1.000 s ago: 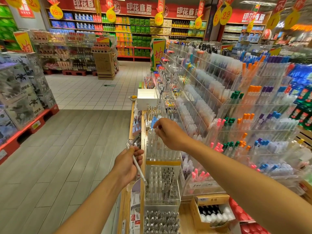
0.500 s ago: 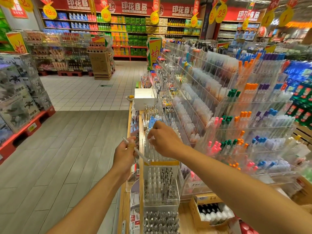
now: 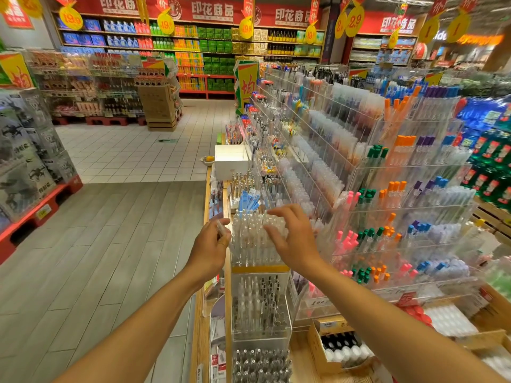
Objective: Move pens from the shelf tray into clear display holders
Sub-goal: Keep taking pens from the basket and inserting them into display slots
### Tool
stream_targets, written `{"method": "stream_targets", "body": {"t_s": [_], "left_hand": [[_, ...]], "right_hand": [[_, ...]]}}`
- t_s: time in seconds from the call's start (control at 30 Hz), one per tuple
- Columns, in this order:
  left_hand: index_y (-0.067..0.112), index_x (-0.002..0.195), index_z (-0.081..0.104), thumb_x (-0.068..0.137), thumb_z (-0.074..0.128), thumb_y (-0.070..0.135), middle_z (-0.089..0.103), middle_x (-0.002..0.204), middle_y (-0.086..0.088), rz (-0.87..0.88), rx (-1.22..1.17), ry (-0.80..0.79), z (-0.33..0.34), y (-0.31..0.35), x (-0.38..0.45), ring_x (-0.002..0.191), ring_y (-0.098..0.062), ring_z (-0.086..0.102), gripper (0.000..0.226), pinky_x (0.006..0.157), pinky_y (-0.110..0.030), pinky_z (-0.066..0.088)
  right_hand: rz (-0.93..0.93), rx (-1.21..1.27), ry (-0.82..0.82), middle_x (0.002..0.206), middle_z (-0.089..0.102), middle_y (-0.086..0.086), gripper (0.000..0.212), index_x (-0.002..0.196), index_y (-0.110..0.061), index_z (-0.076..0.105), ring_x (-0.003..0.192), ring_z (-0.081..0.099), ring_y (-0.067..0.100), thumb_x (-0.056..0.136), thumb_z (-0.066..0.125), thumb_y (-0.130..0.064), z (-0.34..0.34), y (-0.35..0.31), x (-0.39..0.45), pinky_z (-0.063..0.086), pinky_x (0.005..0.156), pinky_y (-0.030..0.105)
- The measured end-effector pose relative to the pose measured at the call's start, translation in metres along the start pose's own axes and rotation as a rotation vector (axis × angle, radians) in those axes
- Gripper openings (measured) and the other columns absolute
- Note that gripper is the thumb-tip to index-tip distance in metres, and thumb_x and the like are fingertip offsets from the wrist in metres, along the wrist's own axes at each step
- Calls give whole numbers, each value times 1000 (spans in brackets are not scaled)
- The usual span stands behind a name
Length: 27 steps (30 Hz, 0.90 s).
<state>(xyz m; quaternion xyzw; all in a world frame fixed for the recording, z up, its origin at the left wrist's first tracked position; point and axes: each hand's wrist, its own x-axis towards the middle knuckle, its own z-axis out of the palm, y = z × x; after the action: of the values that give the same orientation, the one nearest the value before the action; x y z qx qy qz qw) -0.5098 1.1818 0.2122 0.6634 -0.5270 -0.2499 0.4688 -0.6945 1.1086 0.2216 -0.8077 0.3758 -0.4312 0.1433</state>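
On the far left, boxed goods [image 3: 25, 150] sit on a red pallet, cut off by the frame edge. The left hand [image 3: 211, 248] hovers at the left edge of the pen rack, its grip curled round a slim clear pen [image 3: 221, 228]; most of the barrel is hidden behind the fingers and blurred, so only a short pale end shows. Just right of it stands the clear display holder [image 3: 258, 239], packed with upright clear pens whose caps blur together. The right hand [image 3: 293, 239] is over that holder's right side, fingers spread and loosely bent, its grip slack and holding nothing; whether the fingertips touch the caps cannot be told. Nearer, lower holders [image 3: 260, 308] carry more pens, the nearest one cut off at the bottom. To the right, tiered acrylic shelves [image 3: 387, 217] hold coloured-capped pens, smeared by blur toward the far right.
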Motion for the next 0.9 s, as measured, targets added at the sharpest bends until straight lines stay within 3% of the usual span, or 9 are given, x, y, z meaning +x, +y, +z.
{"method": "stream_targets", "body": {"t_s": [0.1, 0.2, 0.3, 0.4, 0.47, 0.57, 0.67, 0.77, 0.9], "left_hand": [[18, 117, 54, 102, 47, 7, 39, 147, -5, 10, 75, -27, 6, -3, 1, 134, -22, 44, 20, 110, -39, 41], [10, 126, 53, 99, 51, 2, 50, 126, -5, -21, 106, 6, 13, -5, 3, 110, -21, 54, 28, 90, -27, 48], [13, 119, 51, 97, 56, 1, 54, 93, -3, -51, 85, 45, 19, -7, 4, 91, -24, 57, 25, 72, -23, 47], [19, 108, 48, 95, 60, 1, 56, 87, 0, -48, 69, 75, 23, -10, 4, 85, -21, 57, 25, 68, -21, 45], [19, 105, 49, 94, 61, 1, 57, 86, 0, -42, 54, 96, 25, -12, 4, 81, -18, 57, 25, 67, -22, 46], [20, 104, 51, 92, 64, 2, 59, 86, 2, -48, 52, 102, 25, -19, 6, 81, -13, 58, 25, 65, -18, 45], [22, 109, 52, 90, 63, -4, 58, 101, 1, -100, 44, 84, 28, -34, 1, 96, -17, 59, 34, 75, -19, 47], [23, 131, 50, 93, 56, -4, 48, 126, 8, -248, -75, 91, 37, -48, -1, 115, -14, 50, 47, 85, -25, 48], [15, 143, 51, 106, 43, 22, 58, 139, -3, -411, -223, 20, 50, -53, 2, 127, -26, 54, 39, 107, -47, 45]], "right_hand": [[216, 51, 86, 102, 50, -9, 22, 113, -14, 60, 84, 46, -5, 93, 63, -23, -6, 22, -18, 38, 76, 17], [396, 79, 25, 104, 51, -6, 23, 115, -16, 57, 82, 52, 3, 96, 59, -29, -4, 42, -33, 44, 72, 19], [531, 100, -74, 116, 56, 1, 25, 119, -15, 55, 91, 56, 9, 98, 55, -28, 1, 54, -41, 48, 80, 23], [609, 161, -209, 127, 57, 3, 33, 130, -12, 52, 108, 56, 14, 101, 50, -26, 8, 58, -46, 48, 95, 33], [614, 183, -266, 132, 56, 5, 36, 135, -10, 50, 118, 54, 16, 102, 47, -24, 12, 60, -48, 45, 100, 32], [642, 248, -294, 139, 53, 7, 39, 140, -10, 47, 125, 50, 17, 103, 44, -20, 16, 64, -48, 40, 99, 26], [658, 281, -316, 147, 46, 7, 43, 145, -10, 41, 133, 44, 20, 104, 42, -20, 20, 69, -48, 37, 110, 34], [679, 331, -335, 152, 39, 4, 45, 149, -12, 35, 140, 36, 20, 105, 39, -22, 24, 73, -48, 32, 115, 39], [695, 376, -349, 154, 37, 1, 44, 149, -15, 35, 141, 34, 17, 105, 38, -20, 26, 79, -47, 31, 117, 41]]}}
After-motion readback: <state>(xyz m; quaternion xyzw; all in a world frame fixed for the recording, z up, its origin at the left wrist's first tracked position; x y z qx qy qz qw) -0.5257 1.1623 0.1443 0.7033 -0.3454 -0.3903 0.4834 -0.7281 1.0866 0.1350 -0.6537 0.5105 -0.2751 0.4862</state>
